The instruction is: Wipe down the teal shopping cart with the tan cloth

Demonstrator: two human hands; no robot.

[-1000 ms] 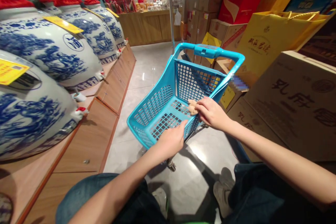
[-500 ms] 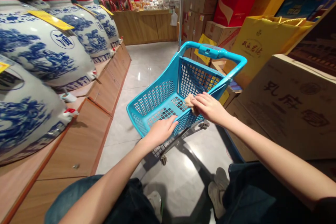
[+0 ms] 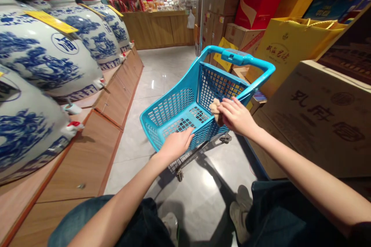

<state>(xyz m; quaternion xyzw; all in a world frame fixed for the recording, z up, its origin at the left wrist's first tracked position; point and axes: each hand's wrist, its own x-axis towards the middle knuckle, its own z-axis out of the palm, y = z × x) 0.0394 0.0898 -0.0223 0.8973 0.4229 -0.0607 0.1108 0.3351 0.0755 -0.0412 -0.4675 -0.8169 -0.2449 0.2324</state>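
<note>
A blue plastic shopping cart (image 3: pixel 171 106) stands in front of me on the tiled floor, its handle toward the right. My left hand (image 3: pixel 177 142) is closed over the near rim of the basket, with the thumb along the edge. Farther right on that same rim, my right hand (image 3: pixel 236 115) presses a crumpled beige cloth (image 3: pixel 215 109) against the plastic. Part of the cloth hangs down on the outer side of the basket. My right palm hides the rest of it. No goods show inside the basket.
Large blue-and-white jars (image 3: pixel 60 50) with red covers line a wooden cabinet (image 3: pixel 87 150) on the left. Cardboard boxes (image 3: pixel 315 123) and a yellow gift bag (image 3: pixel 290 46) are stacked on the right. Beyond the cart, a wooden counter (image 3: pixel 162 31) carries packaged goods.
My right hand has slid a little to the right along the rim with the cloth. My left hand stays on the rim, and the cart has hardly moved.
</note>
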